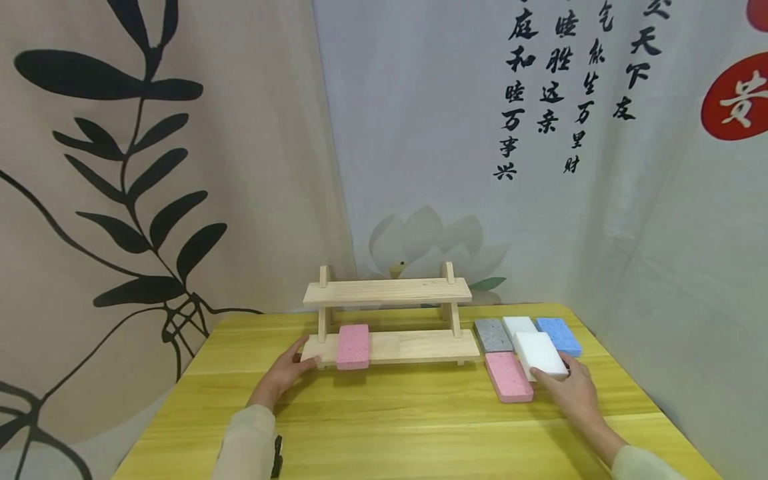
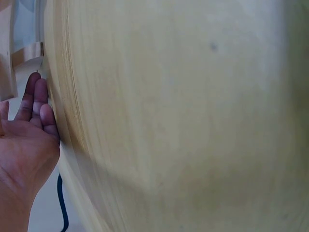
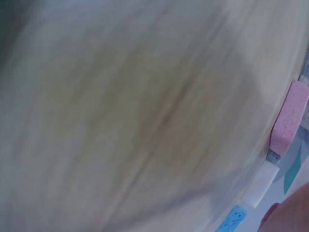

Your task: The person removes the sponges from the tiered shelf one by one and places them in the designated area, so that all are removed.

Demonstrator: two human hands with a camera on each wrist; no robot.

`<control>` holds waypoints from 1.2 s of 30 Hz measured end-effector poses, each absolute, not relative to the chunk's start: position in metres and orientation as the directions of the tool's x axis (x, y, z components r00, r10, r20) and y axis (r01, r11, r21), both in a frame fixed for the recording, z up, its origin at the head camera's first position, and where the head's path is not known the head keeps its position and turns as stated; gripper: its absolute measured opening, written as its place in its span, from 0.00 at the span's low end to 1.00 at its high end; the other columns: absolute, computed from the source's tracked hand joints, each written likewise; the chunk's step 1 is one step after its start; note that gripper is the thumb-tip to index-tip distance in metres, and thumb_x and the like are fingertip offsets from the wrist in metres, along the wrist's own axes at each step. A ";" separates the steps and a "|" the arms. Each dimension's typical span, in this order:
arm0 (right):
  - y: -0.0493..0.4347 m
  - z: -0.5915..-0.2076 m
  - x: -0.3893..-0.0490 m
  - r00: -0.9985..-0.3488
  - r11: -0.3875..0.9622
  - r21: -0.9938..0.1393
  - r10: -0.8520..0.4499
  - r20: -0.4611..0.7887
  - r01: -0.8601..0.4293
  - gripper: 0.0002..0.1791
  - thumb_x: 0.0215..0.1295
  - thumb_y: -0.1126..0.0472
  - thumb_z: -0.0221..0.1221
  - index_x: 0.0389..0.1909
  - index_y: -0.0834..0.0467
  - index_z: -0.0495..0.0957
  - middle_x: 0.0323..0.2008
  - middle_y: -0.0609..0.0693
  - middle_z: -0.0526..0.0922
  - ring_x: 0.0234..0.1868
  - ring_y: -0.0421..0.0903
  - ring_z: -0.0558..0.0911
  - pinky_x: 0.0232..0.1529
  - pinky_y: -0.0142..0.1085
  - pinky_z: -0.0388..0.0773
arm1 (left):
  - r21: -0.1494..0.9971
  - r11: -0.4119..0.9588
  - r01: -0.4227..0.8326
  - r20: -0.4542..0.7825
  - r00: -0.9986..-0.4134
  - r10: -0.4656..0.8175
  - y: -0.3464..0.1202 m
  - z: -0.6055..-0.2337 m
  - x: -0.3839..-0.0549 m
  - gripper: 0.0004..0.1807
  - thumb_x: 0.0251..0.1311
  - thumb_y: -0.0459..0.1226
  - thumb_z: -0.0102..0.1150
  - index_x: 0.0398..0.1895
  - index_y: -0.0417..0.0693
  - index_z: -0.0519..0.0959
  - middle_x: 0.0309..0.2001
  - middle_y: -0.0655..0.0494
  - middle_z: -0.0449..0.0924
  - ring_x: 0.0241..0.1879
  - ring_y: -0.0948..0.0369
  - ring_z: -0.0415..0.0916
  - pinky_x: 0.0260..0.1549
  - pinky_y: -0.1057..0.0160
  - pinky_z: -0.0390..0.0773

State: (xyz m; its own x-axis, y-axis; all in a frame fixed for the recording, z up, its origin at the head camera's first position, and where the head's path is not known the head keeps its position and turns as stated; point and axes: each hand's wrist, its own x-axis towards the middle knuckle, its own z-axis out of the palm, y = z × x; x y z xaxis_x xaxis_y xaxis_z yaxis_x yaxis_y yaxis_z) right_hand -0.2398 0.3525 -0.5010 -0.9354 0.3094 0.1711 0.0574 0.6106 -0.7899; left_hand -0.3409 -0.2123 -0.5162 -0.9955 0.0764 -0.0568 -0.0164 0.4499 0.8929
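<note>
At the left end of a two-tier wooden rack point(image 1: 414, 347), my left hand point(image 1: 283, 373) holds the lower board, thumb at its front edge and fingers at its end. The left wrist view shows that hand's palm and fingers point(image 2: 36, 104) beside the rack's wood. A pink sponge point(image 1: 353, 347) lies on the lower board, its front edge overhanging slightly. On the right, my right hand point(image 1: 573, 393) pinches a white sponge point(image 1: 540, 353) between thumb and fingers, tilted over the others. Around it lie a grey sponge point(image 1: 493, 335), a second white sponge point(image 1: 519, 325), a blue sponge point(image 1: 559, 335) and another pink sponge point(image 1: 509, 377).
The yellow wood-grain table point(image 1: 408, 427) runs back to a printed cloth point(image 1: 420, 133) hanging behind the rack. The upper board point(image 1: 387, 291) of the rack bears nothing. A dark strap or cord point(image 1: 277, 457) shows by the left sleeve point(image 1: 246, 440).
</note>
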 end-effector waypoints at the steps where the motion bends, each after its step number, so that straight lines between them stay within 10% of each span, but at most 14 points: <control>1: 0.354 -0.502 -0.240 -0.935 0.613 -0.788 0.311 0.171 0.060 0.51 0.63 0.43 0.66 0.71 0.73 0.54 0.65 0.74 0.60 0.65 0.67 0.62 0.63 0.60 0.60 | 0.895 0.446 -0.018 -0.056 -0.996 0.074 -0.212 -0.517 -0.341 0.44 0.67 0.51 0.61 0.80 0.52 0.50 0.65 0.29 0.65 0.62 0.38 0.67 0.60 0.34 0.63; 36: 0.374 -0.514 -0.238 -0.959 0.678 -0.719 0.276 0.057 0.153 0.60 0.61 0.37 0.64 0.69 0.82 0.49 0.62 0.81 0.60 0.62 0.74 0.63 0.62 0.63 0.61 | 0.889 0.457 -0.026 -0.069 -0.995 0.077 -0.214 -0.517 -0.340 0.46 0.65 0.54 0.61 0.80 0.52 0.50 0.68 0.25 0.60 0.65 0.34 0.63 0.61 0.33 0.61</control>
State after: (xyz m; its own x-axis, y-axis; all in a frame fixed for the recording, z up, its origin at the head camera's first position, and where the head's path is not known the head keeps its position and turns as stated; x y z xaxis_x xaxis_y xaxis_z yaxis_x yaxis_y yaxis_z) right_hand -0.2380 0.3741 -0.5141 -0.9594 0.2763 0.0570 0.1527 0.6784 -0.7186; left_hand -0.3399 -0.2143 -0.5168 -0.9946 0.0772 -0.0687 -0.0259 0.4571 0.8890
